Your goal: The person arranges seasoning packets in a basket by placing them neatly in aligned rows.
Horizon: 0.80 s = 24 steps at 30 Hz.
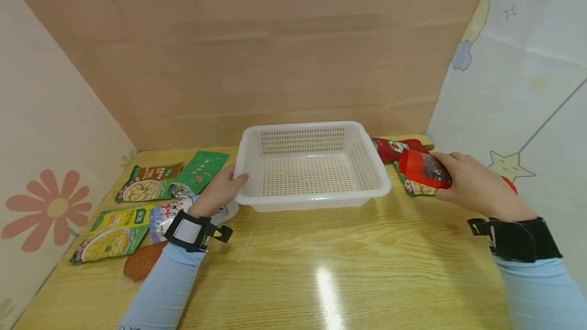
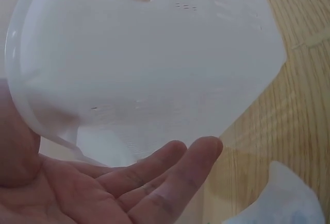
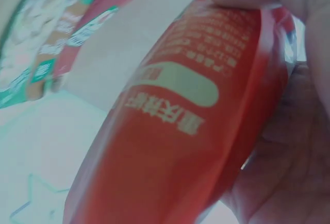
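Observation:
A white slotted plastic basket (image 1: pixel 316 200) stands on the table with nothing inside. My left hand (image 1: pixel 219 192) holds its left side, thumb over the rim and fingers against the outer wall. In the left wrist view, those fingers (image 2: pixel 170 183) stretch along the outside of the basket (image 2: pixel 154 54). Over at the right, my right hand (image 1: pixel 477 185) grips a red food packet (image 1: pixel 415 167) with a dark see-through patch, raised above the table. The right wrist view shows pale printing on this red packet (image 3: pixel 154 152), pinched near its upper end.
Left of the basket lie several food pouches: a brown-and-green one (image 1: pixel 149 185), a green one (image 1: pixel 199 169), a yellow-and-green one (image 1: pixel 114 236) and a white-and-purple one (image 1: pixel 160 218). A reddish-brown flat piece (image 1: pixel 142 261) lies nearer. Behind the right hand is a red pouch (image 1: pixel 390 150).

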Motion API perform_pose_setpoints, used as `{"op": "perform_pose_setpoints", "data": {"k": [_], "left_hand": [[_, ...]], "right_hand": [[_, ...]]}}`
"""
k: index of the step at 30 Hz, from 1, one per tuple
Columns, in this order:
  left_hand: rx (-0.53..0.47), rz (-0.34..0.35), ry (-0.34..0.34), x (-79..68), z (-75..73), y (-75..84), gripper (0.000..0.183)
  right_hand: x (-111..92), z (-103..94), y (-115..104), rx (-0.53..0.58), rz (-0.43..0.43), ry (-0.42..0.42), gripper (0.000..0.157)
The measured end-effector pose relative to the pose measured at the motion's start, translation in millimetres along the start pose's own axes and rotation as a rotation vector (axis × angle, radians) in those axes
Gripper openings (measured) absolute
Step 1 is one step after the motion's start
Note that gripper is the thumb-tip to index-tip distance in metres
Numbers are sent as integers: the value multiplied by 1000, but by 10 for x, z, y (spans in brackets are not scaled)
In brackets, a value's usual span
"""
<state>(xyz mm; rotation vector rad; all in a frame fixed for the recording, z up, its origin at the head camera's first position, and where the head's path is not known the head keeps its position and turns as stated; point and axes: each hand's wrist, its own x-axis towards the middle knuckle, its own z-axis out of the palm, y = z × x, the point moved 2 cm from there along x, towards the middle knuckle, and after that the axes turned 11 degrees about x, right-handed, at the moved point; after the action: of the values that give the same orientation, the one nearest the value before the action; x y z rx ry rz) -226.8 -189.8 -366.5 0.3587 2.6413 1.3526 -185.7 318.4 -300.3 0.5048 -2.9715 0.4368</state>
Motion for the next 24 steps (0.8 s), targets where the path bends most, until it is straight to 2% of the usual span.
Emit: {"op": "perform_pose_setpoints", "data": {"k": [6, 13, 17, 22, 24], "left_hand": [[44, -2, 9, 13, -18, 1, 56], [94, -66, 32, -8, -56, 16, 69], [157, -82, 94, -19, -106, 67, 76], [258, -22, 218, -77, -149, 248, 70], [256, -1, 245, -122, -134, 358, 66]], "right_hand": [[181, -51, -330, 18, -37, 47, 79], [405, 5, -753, 75, -119, 118, 76], [510, 92, -917, 89, -138, 121, 78], [602, 219, -1040, 73, -159, 105, 80], [631, 269, -1087, 64, -179, 99, 79]]}}
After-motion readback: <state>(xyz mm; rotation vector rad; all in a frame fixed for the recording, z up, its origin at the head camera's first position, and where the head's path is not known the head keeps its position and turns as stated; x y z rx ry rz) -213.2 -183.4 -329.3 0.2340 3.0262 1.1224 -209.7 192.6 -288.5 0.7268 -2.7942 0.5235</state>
